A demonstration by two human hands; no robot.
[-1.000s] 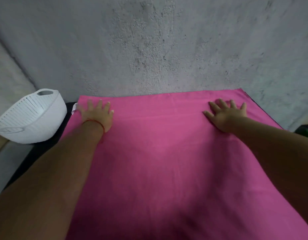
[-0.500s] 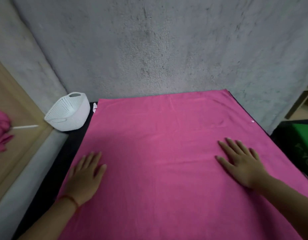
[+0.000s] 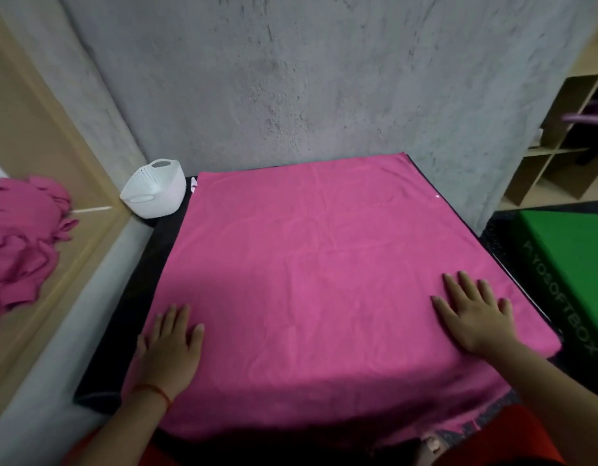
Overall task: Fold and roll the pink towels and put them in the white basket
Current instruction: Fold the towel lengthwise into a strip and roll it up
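Pink towel (image 3: 324, 270) spread flat on table (image 3: 129, 348); left hand (image 3: 168, 351), right hand (image 3: 475, 317) flat, fingers straight, pressing near corners, gripping nothing; white basket (image 3: 154, 190) far-left; no fold yet; more towels (image 3: 18, 237) waiting.

A soft matt cloth towel (image 3: 324, 264) was seen, a smooth perforated plastic basket (image 3: 156, 190), and a rough grey concrete wall (image 3: 290, 79).

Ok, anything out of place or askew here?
Nothing serious. The pink towel lies flat with faint creases, the left hand and right hand flat on it, the white basket upright. Only a small white speck sits near the towel's far right edge.
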